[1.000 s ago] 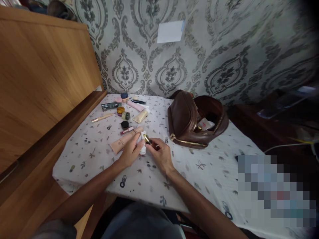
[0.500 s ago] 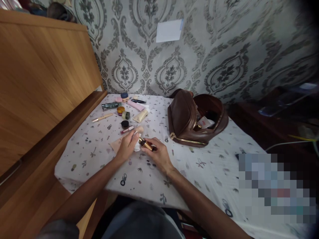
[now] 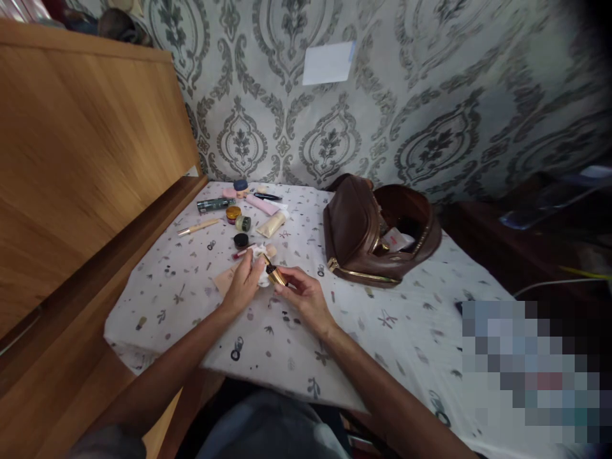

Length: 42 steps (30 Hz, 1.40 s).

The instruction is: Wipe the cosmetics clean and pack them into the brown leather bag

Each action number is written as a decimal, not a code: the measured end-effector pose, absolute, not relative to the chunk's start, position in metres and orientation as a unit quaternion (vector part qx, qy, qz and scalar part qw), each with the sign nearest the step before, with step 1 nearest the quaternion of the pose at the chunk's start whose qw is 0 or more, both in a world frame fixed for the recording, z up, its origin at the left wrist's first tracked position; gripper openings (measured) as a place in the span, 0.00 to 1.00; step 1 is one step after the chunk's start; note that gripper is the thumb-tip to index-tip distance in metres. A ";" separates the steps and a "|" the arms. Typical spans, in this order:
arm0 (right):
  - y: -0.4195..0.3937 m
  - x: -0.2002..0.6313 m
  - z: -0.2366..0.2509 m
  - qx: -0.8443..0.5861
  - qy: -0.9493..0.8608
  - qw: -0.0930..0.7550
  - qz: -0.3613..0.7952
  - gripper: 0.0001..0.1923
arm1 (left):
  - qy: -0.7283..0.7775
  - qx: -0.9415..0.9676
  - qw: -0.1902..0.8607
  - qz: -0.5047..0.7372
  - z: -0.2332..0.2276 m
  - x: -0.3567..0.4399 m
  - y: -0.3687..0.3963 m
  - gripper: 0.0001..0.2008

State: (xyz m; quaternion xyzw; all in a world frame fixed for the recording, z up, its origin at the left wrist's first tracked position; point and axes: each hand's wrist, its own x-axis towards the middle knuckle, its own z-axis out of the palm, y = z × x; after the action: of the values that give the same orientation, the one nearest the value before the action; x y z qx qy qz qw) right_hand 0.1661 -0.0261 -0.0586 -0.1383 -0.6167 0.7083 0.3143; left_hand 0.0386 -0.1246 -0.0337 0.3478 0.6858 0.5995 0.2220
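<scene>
Just in front-left of the open brown bag (image 3: 377, 233) on the bench (image 3: 406, 325), the right hand (image 3: 306, 294) is pinching a small gold-and-black tube (image 3: 276, 275), now tilting up-left rather than lying flatter, while the left hand (image 3: 246, 284) is pressing a white wad (image 3: 261, 268) against its tip.

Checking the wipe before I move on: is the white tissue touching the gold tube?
Touching. The head view shows the left hand pressing the tissue against the end of the gold tube, which the right hand holds.
</scene>
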 end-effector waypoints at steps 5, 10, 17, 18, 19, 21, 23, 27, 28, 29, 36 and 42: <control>-0.026 0.165 -0.058 -0.160 -0.592 0.306 0.728 0.19 | 0.685 0.463 0.188 0.531 -0.033 0.044 -0.122 0.18; -0.024 0.164 -0.056 -0.169 -0.588 0.316 0.725 0.20 | 0.666 0.520 0.153 0.513 -0.033 0.046 -0.119 0.20; -0.026 0.165 -0.053 -0.157 -0.602 0.285 0.729 0.21 | 0.673 0.488 0.152 0.535 -0.035 0.042 -0.121 0.18; -0.027 0.165 -0.053 -0.156 -0.607 0.282 0.726 0.21 | 0.669 0.479 0.155 0.546 -0.036 0.041 -0.121 0.18; -0.027 0.165 -0.053 -0.157 -0.613 0.281 0.722 0.21 | 0.667 0.468 0.162 0.557 -0.036 0.040 -0.121 0.18; -0.030 0.166 -0.053 -0.159 -0.623 0.282 0.711 0.21 | 0.667 0.439 0.182 0.575 -0.035 0.039 -0.121 0.19; -0.032 0.166 -0.052 -0.164 -0.629 0.284 0.705 0.22 | 0.674 0.409 0.207 0.580 -0.034 0.039 -0.122 0.21; -0.033 0.168 -0.050 -0.156 -0.624 0.263 0.719 0.22 | 0.681 0.383 0.218 0.585 -0.030 0.040 -0.122 0.22; -0.033 0.168 -0.049 -0.151 -0.622 0.260 0.723 0.21 | 0.680 0.384 0.214 0.587 -0.030 0.040 -0.122 0.22; -0.032 0.168 -0.049 -0.146 -0.618 0.259 0.728 0.21 | 0.680 0.386 0.210 0.587 -0.029 0.040 -0.122 0.21; -0.032 0.164 -0.052 -0.162 -0.583 0.265 0.750 0.26 | 0.672 0.441 0.164 0.572 -0.029 0.042 -0.122 0.20; -0.029 0.163 -0.059 -0.200 -0.612 0.313 0.698 0.29 | 0.638 0.525 0.178 0.534 -0.035 0.050 -0.125 0.23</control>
State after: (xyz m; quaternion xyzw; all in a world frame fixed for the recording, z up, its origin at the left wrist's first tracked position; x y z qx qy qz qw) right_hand 0.1630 -0.0292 -0.0590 -0.2003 -0.6118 0.6984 0.3127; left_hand 0.0497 -0.1245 -0.0354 0.5250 0.6379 0.5345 0.1781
